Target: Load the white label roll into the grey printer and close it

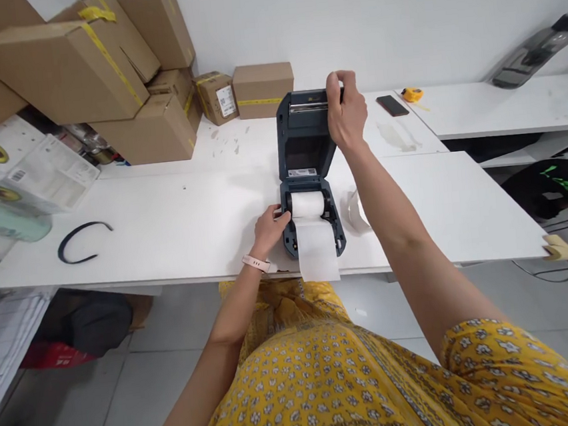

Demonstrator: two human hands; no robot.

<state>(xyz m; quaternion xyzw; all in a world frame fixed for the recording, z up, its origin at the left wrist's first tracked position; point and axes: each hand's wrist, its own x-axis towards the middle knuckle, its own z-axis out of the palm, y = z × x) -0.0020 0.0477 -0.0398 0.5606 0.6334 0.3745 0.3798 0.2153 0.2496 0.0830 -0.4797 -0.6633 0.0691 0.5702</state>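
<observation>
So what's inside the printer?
A paper roll sits inside the printer, its loose end running out past the front. Whatever lies directly beneath them is covered, so I can't see it.

We can read no text for certain: print blurs on the white label point(226, 101) of the small carton point(209, 98) near the surface's point(163, 214) back edge and on the sticker point(302, 172) inside the printer lid point(281, 136).

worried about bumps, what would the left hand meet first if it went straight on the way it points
The left hand would first meet the side of the printer, which it seems to touch; just beyond sits the paper roll, though depth is unclear.
</observation>
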